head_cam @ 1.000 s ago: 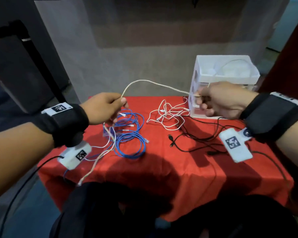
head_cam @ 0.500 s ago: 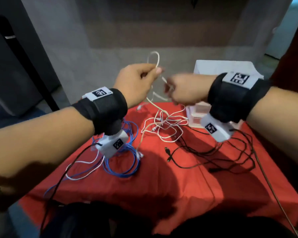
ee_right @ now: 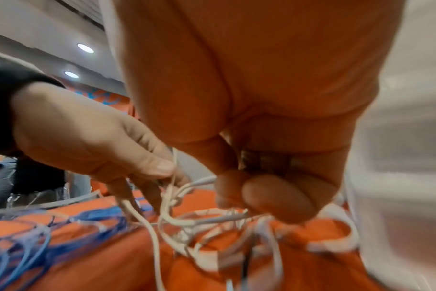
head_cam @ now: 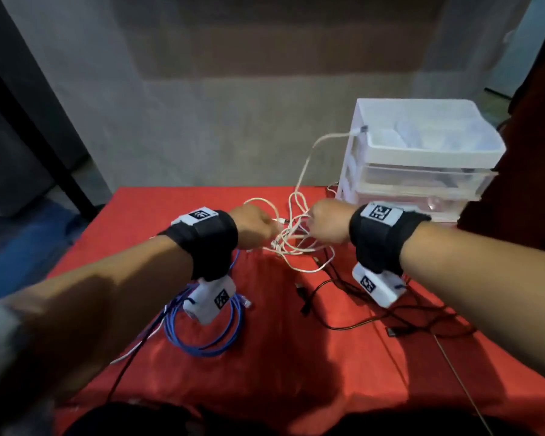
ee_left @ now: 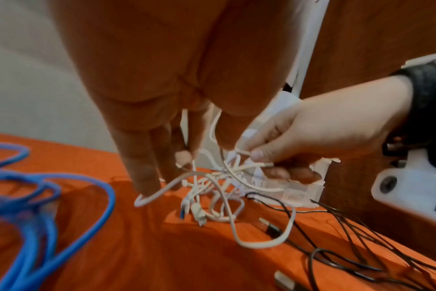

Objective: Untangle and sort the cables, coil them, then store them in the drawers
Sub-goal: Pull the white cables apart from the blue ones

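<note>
A tangle of white cables [head_cam: 291, 247] lies on the red tablecloth [head_cam: 296, 357] in front of the white drawer unit [head_cam: 422, 158]. My left hand [head_cam: 272, 226] pinches a white strand at the tangle's left side, thumb against fingers [ee_right: 162, 167]. At the tangle's right side my right hand [head_cam: 312, 229] pinches white cable ends [ee_left: 259, 157]. One white cable [head_cam: 309, 158] rises from the tangle to the unit's top tray, where its plug [head_cam: 361, 129] rests on the rim. Below my left wrist lies a coil of blue cable [head_cam: 208, 332].
Loose black cables [head_cam: 343, 294] with USB plugs spread over the cloth under and in front of my right wrist. The drawer unit's clear drawers look closed. A grey wall stands behind the table. A dark post [head_cam: 29, 127] stands at the far left.
Both hands dropped from in front of the wall to the white tangle on the table. The white cable stretched between them a second ago now trails up to the drawer unit's top.
</note>
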### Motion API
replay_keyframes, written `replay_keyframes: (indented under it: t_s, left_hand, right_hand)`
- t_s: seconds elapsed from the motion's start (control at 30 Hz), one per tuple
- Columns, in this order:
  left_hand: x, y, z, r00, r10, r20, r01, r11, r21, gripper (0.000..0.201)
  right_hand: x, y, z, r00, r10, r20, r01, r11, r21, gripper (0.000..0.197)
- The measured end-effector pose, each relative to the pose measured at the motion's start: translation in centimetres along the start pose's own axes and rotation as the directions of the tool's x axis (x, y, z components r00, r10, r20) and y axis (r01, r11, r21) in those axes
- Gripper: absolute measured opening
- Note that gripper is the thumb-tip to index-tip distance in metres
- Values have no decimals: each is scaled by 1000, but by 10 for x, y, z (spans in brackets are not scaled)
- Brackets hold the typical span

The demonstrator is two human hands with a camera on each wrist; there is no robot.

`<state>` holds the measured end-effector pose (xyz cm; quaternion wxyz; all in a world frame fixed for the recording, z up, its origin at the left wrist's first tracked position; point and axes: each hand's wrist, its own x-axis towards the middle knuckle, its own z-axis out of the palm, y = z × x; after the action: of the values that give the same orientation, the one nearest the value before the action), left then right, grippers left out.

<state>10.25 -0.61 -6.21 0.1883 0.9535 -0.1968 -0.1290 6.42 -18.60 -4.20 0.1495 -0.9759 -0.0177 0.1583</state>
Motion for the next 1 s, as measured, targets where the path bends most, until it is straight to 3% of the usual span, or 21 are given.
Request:
replay_keyframes:
  t_s: [0.07,0.2,0.27,0.37,0.47,0.53,0.63,0.77,0.87,1.0]
  left_hand:
    - [-4,-2,5,993,-76,94,83,994,-67,47]
    - [-1,-8,-8,994,-89,-64,73,972,-226,45]
    - [-4,-10,-21,994,-87,-59,58,922,-384,34]
    - [-17,-10,-38,992,-98,-80,41,849,-526,33]
    - [-39,-17,-46,971,-199,-134,59,737,-673,30]
    - [-58,-35,-43,960,-225,-168,79,791,-606,28]
    - [-91,-72,-40,946,-198,-256,135,960,-244,28]
    - [-133,-115,-31,910,-224,-348,200,974,-106,20]
    - [-162,-140,-8,934,-291,-210,290,956,-34,26]
    - [-188,-151,24,945,-146,-292,174,982,73,31]
  right_hand:
    - [8,13,16,999,37,36,-39,998,44,21]
    - [8,17,13,994,68,-85,-55,988,145,37]
    - [0,15,7,983,57,-173,-27,985,170,35]
    - [-14,14,6,960,21,-281,37,979,200,26]
    - [-37,7,11,937,-28,-349,114,966,230,19]
    - [-55,2,18,923,-65,-378,169,954,248,18]
    - [-79,-7,32,925,-118,-361,230,930,288,16]
    - [-97,-15,55,940,-157,-303,259,906,335,15]
    - [-100,-21,73,952,-184,-245,272,875,400,18]
    - [-106,-40,91,943,-266,-202,328,851,409,24]
